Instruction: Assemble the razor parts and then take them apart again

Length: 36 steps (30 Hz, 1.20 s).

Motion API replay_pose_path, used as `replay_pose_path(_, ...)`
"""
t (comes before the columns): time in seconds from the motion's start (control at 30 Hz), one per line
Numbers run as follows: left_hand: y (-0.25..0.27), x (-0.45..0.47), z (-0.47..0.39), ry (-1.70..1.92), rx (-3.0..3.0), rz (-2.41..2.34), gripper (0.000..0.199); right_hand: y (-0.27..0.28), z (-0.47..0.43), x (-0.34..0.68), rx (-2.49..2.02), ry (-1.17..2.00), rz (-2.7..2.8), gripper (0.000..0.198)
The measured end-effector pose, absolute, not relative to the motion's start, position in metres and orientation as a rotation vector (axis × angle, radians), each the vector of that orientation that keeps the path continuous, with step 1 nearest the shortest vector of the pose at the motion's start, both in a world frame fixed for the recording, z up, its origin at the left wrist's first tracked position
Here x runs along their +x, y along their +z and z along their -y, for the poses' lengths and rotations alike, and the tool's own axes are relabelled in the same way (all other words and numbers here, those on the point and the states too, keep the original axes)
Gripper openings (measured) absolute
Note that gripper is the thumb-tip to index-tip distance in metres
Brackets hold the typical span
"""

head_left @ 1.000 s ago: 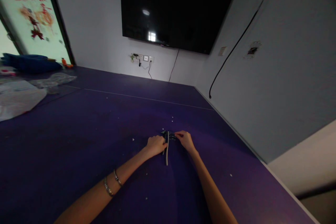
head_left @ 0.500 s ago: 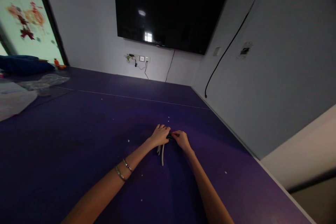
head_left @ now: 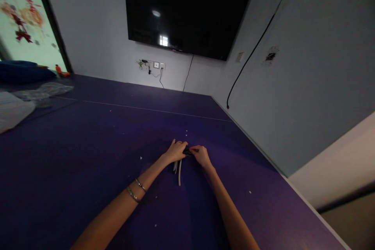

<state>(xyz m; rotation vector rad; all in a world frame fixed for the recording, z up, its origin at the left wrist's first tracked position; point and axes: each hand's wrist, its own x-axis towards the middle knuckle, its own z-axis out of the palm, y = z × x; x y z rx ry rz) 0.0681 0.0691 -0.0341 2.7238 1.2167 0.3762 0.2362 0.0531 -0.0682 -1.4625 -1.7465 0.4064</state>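
In the head view, my left hand (head_left: 175,151) lies over a small bundle on the purple surface, its fingers closed round it. Light grey cord-like strips (head_left: 179,175) stick out from under that hand toward me. A short dark piece (head_left: 186,152) bridges the gap between my two hands; its kind is too small to make out. Pinched together, the thumb and fingers of my right hand (head_left: 201,155) hold the right end of this dark piece. The left palm hides most of the bundle.
The purple surface (head_left: 88,156) has tiny white scraps on it. Clear plastic wrapping (head_left: 48,90), a white sheet (head_left: 14,111) and blue cloth (head_left: 25,72) lie far left. A television (head_left: 187,11) hangs on the wall; a black cable (head_left: 249,60) dangles at right.
The view has shifted slightly. Both hands stay at the bundle, and a little more of the dark piece shows between them.
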Motion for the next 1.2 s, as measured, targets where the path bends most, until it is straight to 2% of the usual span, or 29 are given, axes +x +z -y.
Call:
replay_pose_path(0.93, -0.0306, 0.067, -0.0654, 0.334, 2.694, -1.242, 0.039, -0.0659, -0.0487, 0.2365, -1.392, 0.389, 1.905, 0.018)
replay_pose_path(1.2, -0.0306, 0.0676, -0.0641, 0.372, 2.706, -1.23, 0.041, -0.0714, -0.0521, 0.2423, -1.399, 0.318, 1.742, 0.023)
